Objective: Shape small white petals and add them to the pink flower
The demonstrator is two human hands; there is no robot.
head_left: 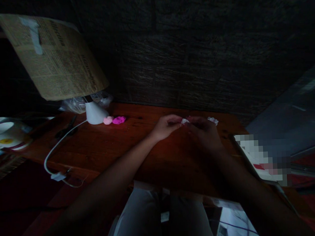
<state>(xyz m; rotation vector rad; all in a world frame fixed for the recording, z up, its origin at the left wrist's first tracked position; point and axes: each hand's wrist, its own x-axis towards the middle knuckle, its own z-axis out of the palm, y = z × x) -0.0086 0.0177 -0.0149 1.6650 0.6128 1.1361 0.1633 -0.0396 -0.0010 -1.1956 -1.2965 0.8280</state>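
Note:
My left hand and my right hand meet above the middle of a red-brown wooden table. Both pinch a small white lump between their fingertips. What the lump is made of I cannot make out in the dim light. Just past my right hand a crumpled white scrap lies on the table. Two small soft lumps, one pale pink and one bright magenta, rest far to the left beside the lamp base.
A white lamp base with a newspaper shade stands at the back left, its white cord trailing off the front edge. Dark scissors lie nearby. A plate sits far left. Papers lie right. A dark brick wall rises behind.

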